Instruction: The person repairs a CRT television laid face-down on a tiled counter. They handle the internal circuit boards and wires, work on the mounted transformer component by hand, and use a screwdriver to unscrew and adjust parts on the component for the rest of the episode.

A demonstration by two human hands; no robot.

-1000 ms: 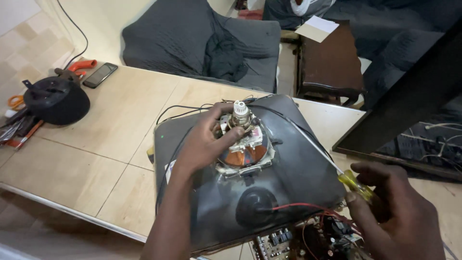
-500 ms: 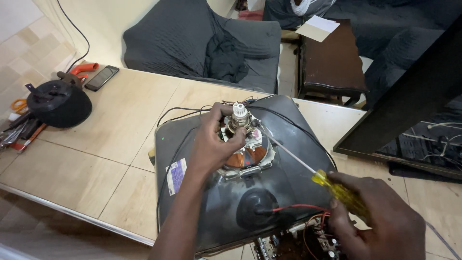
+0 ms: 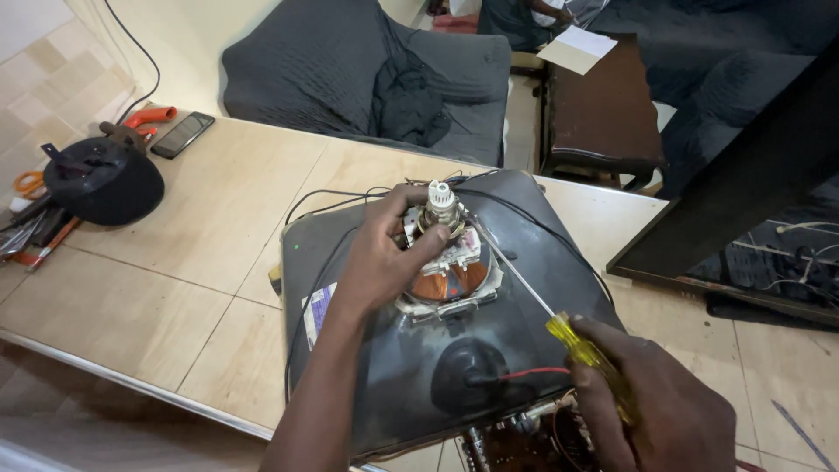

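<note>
The picture tube [image 3: 437, 350] lies face down on the tiled table [image 3: 157, 288], its neck [image 3: 442, 205] gripped by the left hand [image 3: 384, 253]. At five o'clock, the right hand [image 3: 664, 411] clutches a yellow-handled screwdriver [image 3: 559, 319], tip at the neck.

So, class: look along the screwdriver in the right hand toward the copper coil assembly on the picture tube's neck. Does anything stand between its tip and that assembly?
Nothing visible blocks it. The screwdriver in the right hand runs its shaft freely up to the coil assembly. The left hand grips the assembly from the other side, clear of the shaft.
</note>
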